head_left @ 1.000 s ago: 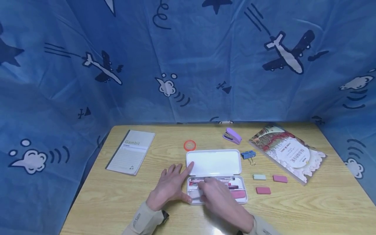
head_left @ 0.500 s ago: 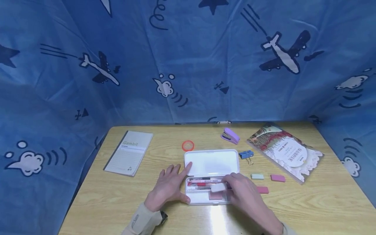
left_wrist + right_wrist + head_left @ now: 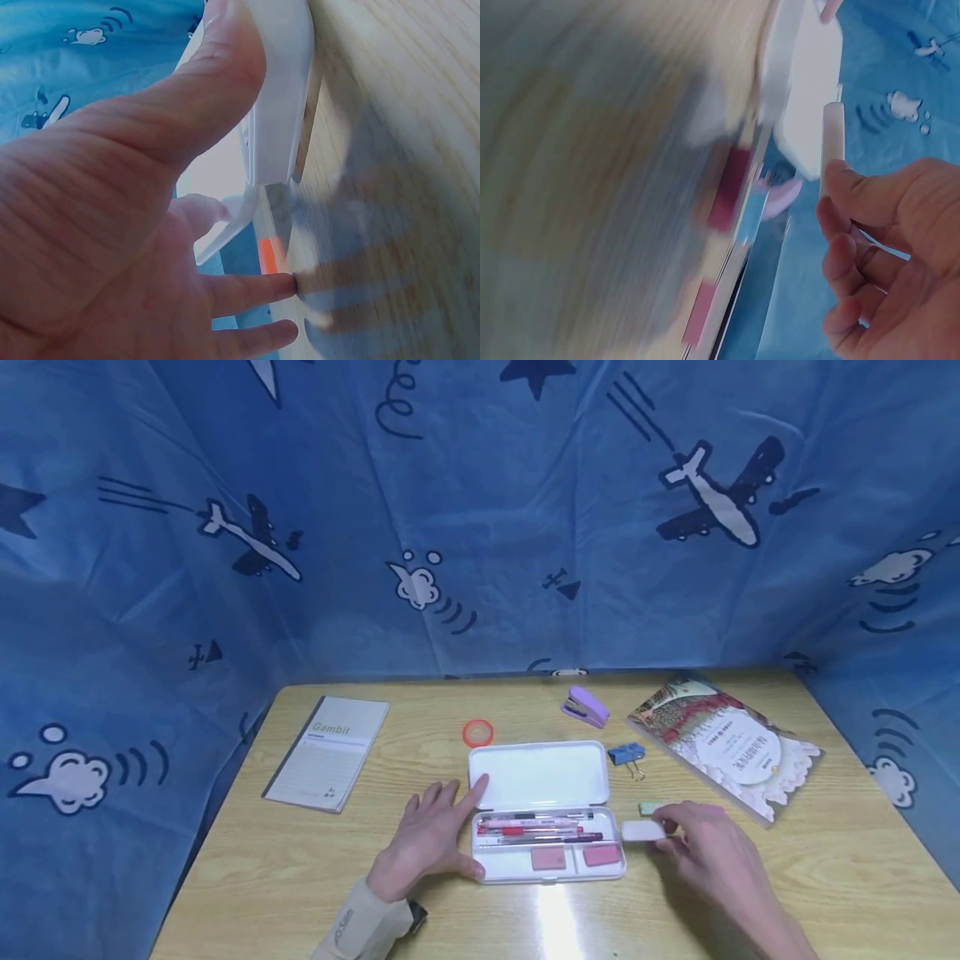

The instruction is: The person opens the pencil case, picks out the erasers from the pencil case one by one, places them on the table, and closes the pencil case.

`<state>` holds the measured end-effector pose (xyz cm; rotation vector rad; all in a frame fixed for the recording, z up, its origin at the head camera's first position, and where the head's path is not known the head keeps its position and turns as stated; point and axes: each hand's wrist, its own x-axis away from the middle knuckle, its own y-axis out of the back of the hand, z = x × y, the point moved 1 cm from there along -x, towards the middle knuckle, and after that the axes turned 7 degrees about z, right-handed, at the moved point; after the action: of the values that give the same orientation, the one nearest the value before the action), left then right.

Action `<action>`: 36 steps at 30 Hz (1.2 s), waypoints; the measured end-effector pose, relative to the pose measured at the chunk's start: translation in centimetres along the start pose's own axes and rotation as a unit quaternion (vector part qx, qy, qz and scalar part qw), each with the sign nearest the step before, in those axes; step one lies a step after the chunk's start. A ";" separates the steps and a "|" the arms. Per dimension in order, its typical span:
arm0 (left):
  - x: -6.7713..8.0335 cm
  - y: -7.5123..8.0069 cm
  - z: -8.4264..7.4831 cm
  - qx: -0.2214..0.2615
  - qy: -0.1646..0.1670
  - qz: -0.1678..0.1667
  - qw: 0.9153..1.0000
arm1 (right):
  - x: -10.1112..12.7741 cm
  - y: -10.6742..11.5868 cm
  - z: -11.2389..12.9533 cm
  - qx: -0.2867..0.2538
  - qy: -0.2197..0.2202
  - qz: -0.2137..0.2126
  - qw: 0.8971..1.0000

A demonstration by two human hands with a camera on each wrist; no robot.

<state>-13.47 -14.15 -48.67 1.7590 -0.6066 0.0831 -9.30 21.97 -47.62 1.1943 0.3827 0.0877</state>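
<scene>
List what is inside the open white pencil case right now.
The pencil case tray holds several pens along its far side and two pink erasers in the near compartments. Nothing covers the tray; the pens' exact number is unclear. The lid looks bare inside.

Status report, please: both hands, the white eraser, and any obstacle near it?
Left hand flat, steadying open pencil case. Right hand pinches white eraser just right of the case. Green eraser lies close behind it.
</scene>
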 end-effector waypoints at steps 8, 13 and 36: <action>-0.1 0.0 0.1 -0.002 -0.001 0.004 1.000 | 1.7 1.5 -4.0 0.014 -0.058 0.034 0.998; 0.0 0.1 0.0 0.003 -0.004 0.002 1.000 | 2.2 2.1 -6.0 0.025 -0.103 0.086 0.991; 0.1 0.1 0.1 -0.005 -0.006 -0.004 1.000 | 1.3 1.6 -9.0 0.009 -0.177 0.222 0.959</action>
<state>-13.40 -14.28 -48.59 1.7529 -0.6079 0.0640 -10.92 30.90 -49.27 1.2680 -0.2041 0.2543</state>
